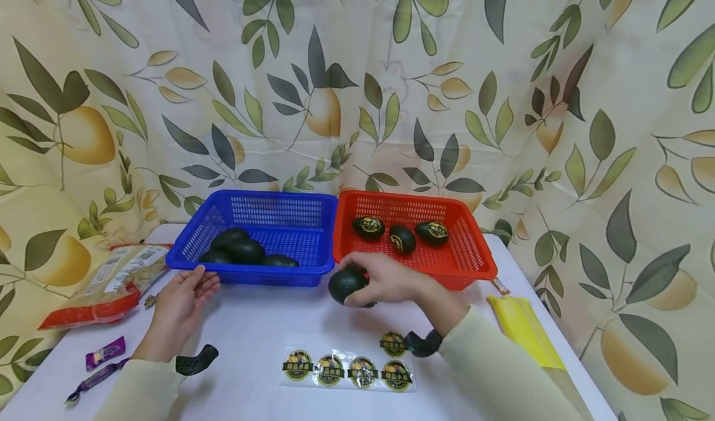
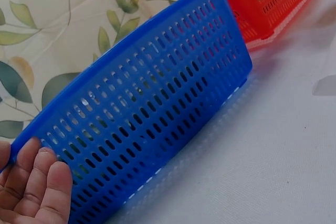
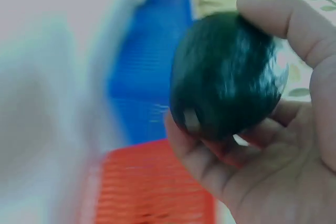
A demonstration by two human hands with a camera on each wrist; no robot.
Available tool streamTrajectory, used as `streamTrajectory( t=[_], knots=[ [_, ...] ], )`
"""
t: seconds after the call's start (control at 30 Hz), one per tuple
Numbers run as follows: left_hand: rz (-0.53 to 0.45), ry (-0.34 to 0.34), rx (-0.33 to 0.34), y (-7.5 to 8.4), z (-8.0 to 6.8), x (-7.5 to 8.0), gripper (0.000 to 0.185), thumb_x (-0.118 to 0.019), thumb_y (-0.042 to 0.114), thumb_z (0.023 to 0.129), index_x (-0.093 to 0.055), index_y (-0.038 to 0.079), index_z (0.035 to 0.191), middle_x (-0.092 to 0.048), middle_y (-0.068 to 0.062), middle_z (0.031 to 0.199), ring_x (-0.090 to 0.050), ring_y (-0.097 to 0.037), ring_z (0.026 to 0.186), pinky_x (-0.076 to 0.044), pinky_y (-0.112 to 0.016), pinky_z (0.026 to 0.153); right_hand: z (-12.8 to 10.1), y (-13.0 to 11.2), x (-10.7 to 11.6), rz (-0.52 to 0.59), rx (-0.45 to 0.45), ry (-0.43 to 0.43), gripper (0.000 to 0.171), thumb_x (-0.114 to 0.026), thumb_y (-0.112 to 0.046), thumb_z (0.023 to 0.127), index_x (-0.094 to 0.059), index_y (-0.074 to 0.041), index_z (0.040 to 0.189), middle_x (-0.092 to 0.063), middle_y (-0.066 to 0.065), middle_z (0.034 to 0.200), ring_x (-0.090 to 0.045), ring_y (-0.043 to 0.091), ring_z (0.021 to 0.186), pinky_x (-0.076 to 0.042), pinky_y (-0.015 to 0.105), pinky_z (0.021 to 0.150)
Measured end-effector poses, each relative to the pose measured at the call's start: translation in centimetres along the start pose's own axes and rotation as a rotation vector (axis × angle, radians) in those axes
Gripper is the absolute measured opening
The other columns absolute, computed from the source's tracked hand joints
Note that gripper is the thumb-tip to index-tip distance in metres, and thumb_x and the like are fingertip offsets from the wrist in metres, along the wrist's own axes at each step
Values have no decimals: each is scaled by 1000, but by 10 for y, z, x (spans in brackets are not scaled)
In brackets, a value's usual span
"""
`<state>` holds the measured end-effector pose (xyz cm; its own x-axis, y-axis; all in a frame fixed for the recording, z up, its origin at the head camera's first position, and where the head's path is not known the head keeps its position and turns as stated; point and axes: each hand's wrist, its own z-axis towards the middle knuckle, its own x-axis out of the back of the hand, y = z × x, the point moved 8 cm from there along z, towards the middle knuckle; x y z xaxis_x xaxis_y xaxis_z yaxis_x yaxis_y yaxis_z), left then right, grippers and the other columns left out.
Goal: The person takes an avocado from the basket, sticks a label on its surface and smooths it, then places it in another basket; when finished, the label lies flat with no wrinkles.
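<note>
My right hand (image 1: 385, 277) grips a dark green avocado (image 1: 347, 284) above the white table, in front of where the two baskets meet. In the right wrist view the thumb lies over the avocado (image 3: 226, 74) and the fingers curl beneath it. At the front left of the blue basket (image 1: 296, 278), my left hand (image 1: 181, 303) holds the rim between thumb and fingers. Several bare avocados (image 1: 246, 251) lie in that basket's left part. The red basket (image 1: 458, 272) holds three avocados (image 1: 402, 239) bearing black-and-gold round stickers.
A clear sheet with several round stickers (image 1: 329, 369) lies at the table's front. Left are a red-and-clear food bag (image 1: 112, 284) and purple-wrapped sweets (image 1: 106, 353). A yellow packet (image 1: 525, 331) lies at the right edge. A leaf-patterned curtain (image 1: 357, 110) hangs behind.
</note>
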<state>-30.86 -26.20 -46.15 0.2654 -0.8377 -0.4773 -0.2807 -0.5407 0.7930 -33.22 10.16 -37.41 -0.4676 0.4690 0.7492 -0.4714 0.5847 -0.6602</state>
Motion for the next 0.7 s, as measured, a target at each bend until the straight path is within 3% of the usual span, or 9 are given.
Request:
streamTrajectory(
  t=[0.13,0.37,0.5,0.7],
  knots=[
    [-9,-6,-7,0,-1,-1,35,-59,34,105,-46,20,134,-70,5,108,-65,-10,111,-57,-26,96,-16,23,-22,-25,-19,42,48,-85,-33,81,-66,-28,125,-68,-9,119,-60,18,111,-55,38,93],
    [2,-1,-1,1,-3,-2,30,-57,32,106,-47,19,130,-71,5,104,-67,-10,109,-58,-26,96,-14,62,-43,-22,-85,118,55,-88,-32,80,-66,-21,129,-69,-3,119,-61,18,109,-53,44,98],
    [14,21,3,0,-4,-1,28,-56,32,106,-48,19,129,-72,5,103,-68,-9,106,-58,-26,95,-13,68,-46,-15,-105,129,62,-88,-31,81,-63,-15,136,-69,2,122,-62,21,111,-52,48,100],
    [-5,8,10,0,-5,-4,31,-56,35,106,-46,21,131,-69,6,106,-66,-9,108,-57,-26,97,-19,64,-41,-14,-101,138,65,-89,-29,82,-62,-17,139,-68,5,129,-61,25,117,-50,52,104]
  ],
)
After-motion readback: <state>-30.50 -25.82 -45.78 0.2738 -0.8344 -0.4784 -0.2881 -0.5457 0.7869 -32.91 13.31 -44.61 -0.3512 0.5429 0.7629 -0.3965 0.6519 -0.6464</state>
